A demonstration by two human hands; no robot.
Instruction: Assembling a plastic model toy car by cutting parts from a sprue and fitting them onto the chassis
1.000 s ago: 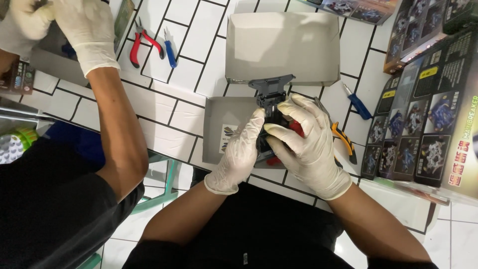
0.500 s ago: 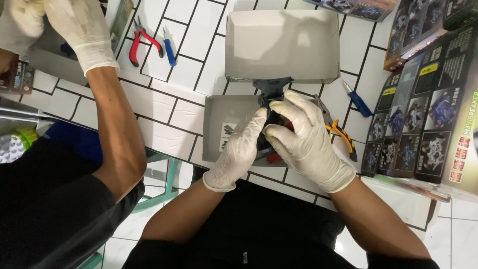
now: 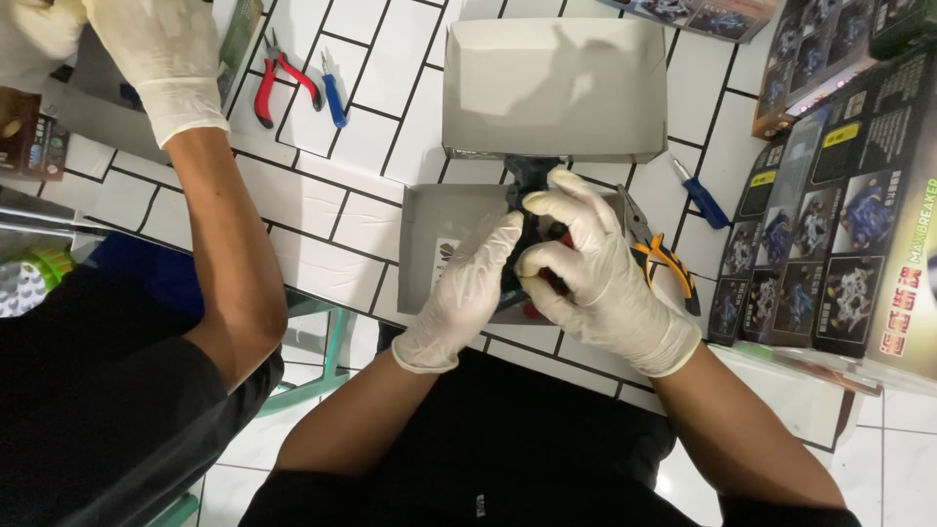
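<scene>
Both my hands wear white gloves and meet over a small dark toy car body with red parts point(image 3: 532, 249). My left hand point(image 3: 467, 293) grips its left side. My right hand point(image 3: 590, 268) wraps over its top and right side, fingers curled. Most of the car body is hidden under the gloves. Beneath my hands lies a shallow grey cardboard tray point(image 3: 429, 239), and a bigger grey box point(image 3: 551, 88) stands just beyond it.
A co-worker's gloved hand and forearm point(image 3: 210, 195) reach in at the left. Red-handled pliers point(image 3: 273, 83) and a blue screwdriver point(image 3: 334, 96) lie at the back left. Yellow-handled cutters point(image 3: 659, 254), another blue screwdriver point(image 3: 701, 200) and printed toy boxes point(image 3: 835, 205) sit at the right.
My hands have shifted slightly on the car body, the right fingers curling more over its top. The co-worker's arm stays about where it was.
</scene>
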